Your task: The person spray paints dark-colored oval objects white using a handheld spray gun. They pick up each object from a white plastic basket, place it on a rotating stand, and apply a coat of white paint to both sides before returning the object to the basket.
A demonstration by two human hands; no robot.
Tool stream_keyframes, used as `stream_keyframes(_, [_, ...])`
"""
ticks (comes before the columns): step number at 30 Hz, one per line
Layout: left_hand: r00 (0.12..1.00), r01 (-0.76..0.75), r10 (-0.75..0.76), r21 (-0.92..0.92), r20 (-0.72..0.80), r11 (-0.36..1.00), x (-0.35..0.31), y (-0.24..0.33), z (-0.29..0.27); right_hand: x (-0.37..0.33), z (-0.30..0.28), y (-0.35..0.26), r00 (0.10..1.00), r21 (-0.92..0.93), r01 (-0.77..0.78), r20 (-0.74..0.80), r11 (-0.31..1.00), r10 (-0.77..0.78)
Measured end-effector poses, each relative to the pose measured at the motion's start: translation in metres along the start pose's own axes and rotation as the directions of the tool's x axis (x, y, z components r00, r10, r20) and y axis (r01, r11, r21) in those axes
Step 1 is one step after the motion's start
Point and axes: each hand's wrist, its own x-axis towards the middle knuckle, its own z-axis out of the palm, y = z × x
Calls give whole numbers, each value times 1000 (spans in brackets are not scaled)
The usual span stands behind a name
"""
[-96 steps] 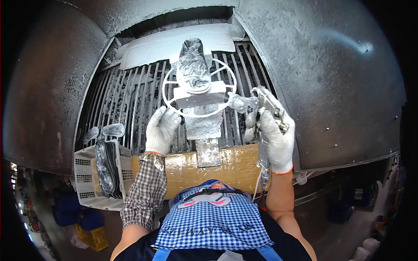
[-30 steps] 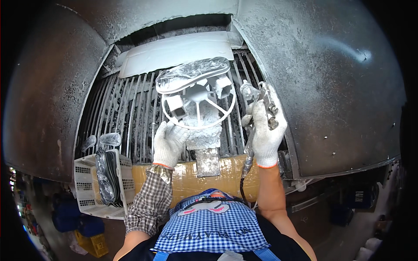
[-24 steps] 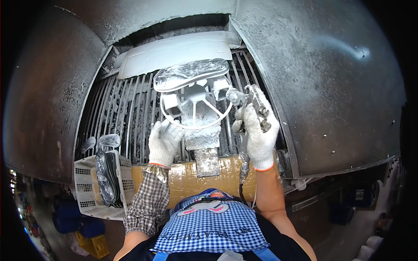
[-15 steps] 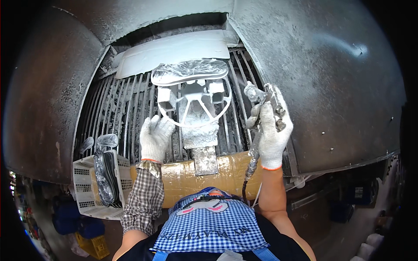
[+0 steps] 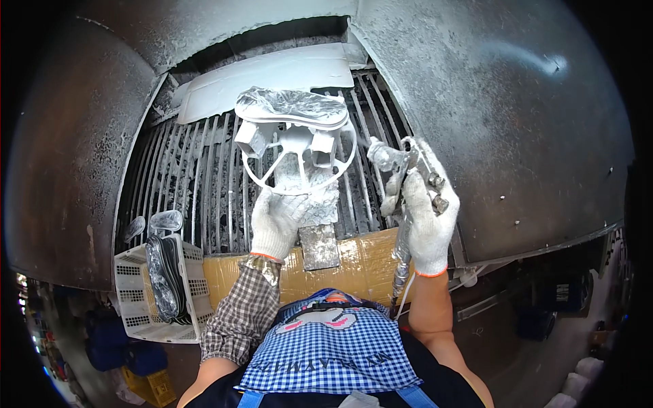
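My right hand (image 5: 430, 211), in a white knit glove, is closed around a paint-crusted spray gun (image 5: 388, 158) with a hose running down from it. Its nozzle end points left. A white-coated spoked wheel (image 5: 274, 163) stands over the grate, with square tube blocks on it. Across these blocks rests a shoe sole (image 5: 292, 107) with a white edge and clear film over its face. My gloved left hand (image 5: 275, 224) is at the wheel's near rim, fingers stretched out and touching it; some fingertips are hard to make out.
A white basket (image 5: 129, 292) at the left holds several film-covered soles (image 5: 166, 279). Two small wrapped pieces (image 5: 151, 223) lie beside it on the metal grate (image 5: 204, 183). Dusty booth walls (image 5: 530, 136) rise on both sides. Taped cardboard (image 5: 235, 279) covers the front edge.
My left hand has moved right to the wheel's near rim. The wheel and sole have turned slightly. The spray gun has shifted a little left and down in my right hand.
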Motion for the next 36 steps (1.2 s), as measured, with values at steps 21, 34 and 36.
stream_keyframes(21, [967,-207,212,53,-139,977,6,53,-25,-8,-6,-6,994,102,-109,-6,989,110])
stream_keyframes(34, [957,-208,230,130,-178,969,12,59,-41,-13,8,1,975,51,-159,169,986,148])
stream_keyframes(36, [957,-189,214,139,-197,972,8,52,-40,-12,8,6,959,40,-184,228,982,170])
